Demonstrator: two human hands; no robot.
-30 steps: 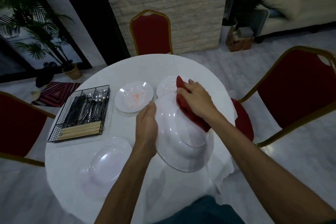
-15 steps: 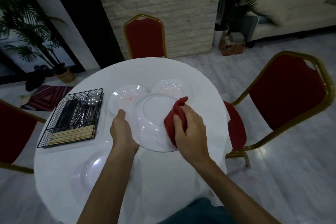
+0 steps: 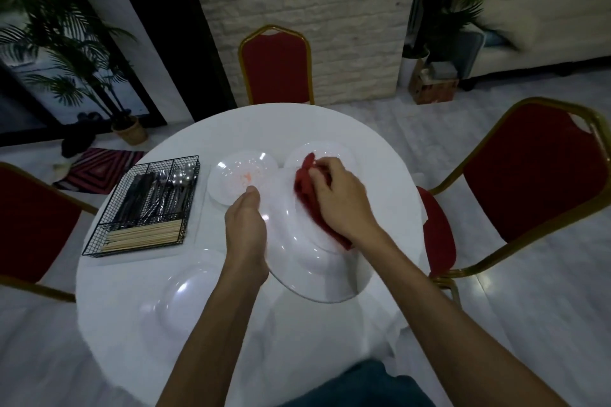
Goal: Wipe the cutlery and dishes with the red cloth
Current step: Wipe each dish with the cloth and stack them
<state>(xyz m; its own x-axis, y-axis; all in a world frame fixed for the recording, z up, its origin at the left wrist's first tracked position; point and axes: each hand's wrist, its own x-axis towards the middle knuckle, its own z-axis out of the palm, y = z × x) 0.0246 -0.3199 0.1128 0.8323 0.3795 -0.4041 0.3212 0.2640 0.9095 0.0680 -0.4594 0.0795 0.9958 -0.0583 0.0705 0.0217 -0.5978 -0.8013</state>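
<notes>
My left hand [image 3: 246, 228] grips the left rim of a large white plate [image 3: 304, 261], held tilted above the round white table [image 3: 132, 324]. My right hand [image 3: 340, 198] presses the red cloth [image 3: 309, 192] against the plate's upper face. A small white plate [image 3: 241, 178] with orange smears lies behind it. Another white plate [image 3: 334, 150] lies partly hidden behind my right hand. One more white plate [image 3: 175, 301] rests at the near left. A black wire basket [image 3: 145, 208] at the left holds cutlery and chopsticks.
Red chairs with gold frames stand at the far side [image 3: 276, 66], the right [image 3: 529, 175] and the left [image 3: 29, 225]. A potted palm [image 3: 82, 59] and a striped mat [image 3: 99, 168] lie beyond the table at the left.
My right hand with the cloth has slid from the plate's right edge up toward its top. The plate has tipped more toward me and sits lower right in view.
</notes>
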